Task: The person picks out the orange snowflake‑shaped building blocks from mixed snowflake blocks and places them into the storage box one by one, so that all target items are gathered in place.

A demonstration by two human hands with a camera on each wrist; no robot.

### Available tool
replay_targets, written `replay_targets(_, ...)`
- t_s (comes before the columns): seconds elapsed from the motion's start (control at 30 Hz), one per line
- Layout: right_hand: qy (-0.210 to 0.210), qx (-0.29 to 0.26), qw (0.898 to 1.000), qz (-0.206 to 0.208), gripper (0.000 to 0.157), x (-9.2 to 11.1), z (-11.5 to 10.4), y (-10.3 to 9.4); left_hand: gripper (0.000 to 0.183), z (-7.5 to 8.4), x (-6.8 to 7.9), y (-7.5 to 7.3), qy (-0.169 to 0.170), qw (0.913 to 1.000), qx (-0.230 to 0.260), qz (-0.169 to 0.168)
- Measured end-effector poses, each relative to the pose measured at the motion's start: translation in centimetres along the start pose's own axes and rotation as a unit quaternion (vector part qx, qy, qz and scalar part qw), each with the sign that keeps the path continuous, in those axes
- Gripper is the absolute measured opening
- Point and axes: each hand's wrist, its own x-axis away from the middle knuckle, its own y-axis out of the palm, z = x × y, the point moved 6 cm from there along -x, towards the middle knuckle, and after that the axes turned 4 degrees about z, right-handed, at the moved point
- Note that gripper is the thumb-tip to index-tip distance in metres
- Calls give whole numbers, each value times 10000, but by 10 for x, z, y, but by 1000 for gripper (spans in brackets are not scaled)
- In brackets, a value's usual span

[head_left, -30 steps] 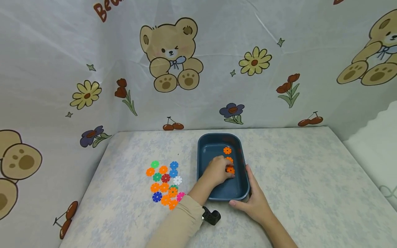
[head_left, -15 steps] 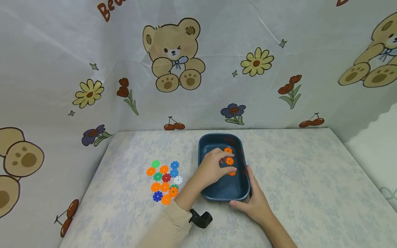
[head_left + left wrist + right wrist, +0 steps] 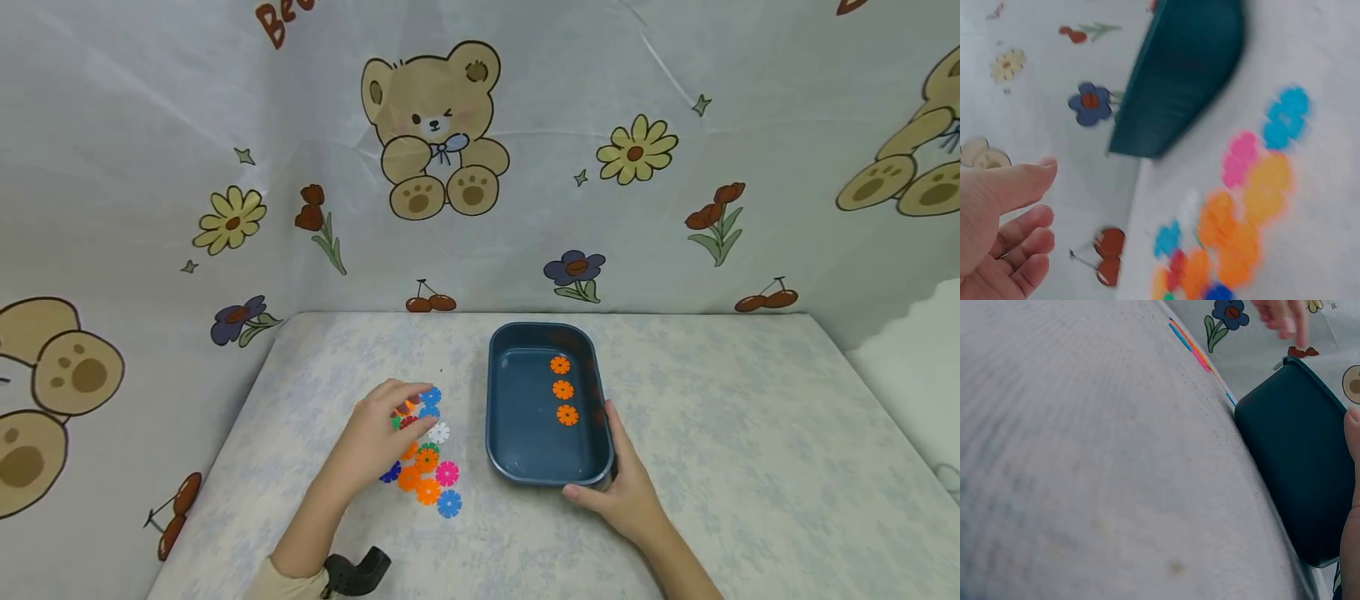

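Note:
A dark blue rectangular tray [image 3: 525,454] stands on the table, with three orange notched plastic discs [image 3: 562,389] in a line along its right half. My right hand [image 3: 626,496] holds the tray's near right corner, thumb at the front rim and fingers along the side wall. My left hand [image 3: 375,433] hovers over a loose group of coloured snowflake discs [image 3: 427,492], thumb and fingers apart with nothing between them. Part of that group is hidden under the hand. In the left wrist view, the left hand [image 3: 1004,225] appears relaxed above the blurred discs [image 3: 1235,250].
The discs left of the tray are orange, blue, green, red, white and pink, and some overlap. A pale patterned cloth [image 3: 750,467] covers the table. Behind stands a white curtain [image 3: 540,100] printed with bears and flowers. A black wrist camera [image 3: 358,573] sits on the left wrist.
My left hand has left the tray and moved left to above the loose discs. Three orange discs now show fully in the tray. The right hand keeps its place at the tray's corner.

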Motion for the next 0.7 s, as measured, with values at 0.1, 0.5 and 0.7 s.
replay_targets(0.1, 3, -15, 10000, 3, 130, 0, 0, 0, 45, -28, 14, 3, -381, 9990, -152, -151)
replay_targets(0.5, -6, -83, 10000, -6, 130, 0, 0, 0, 44, -70, 52, 33, -678, 9949, -545, -502)
replay_targets(0.7, -51, -133, 9999, -3, 130, -1, -1, 0, 30, -69, 54, 38, -684, 9942, -720, -416)
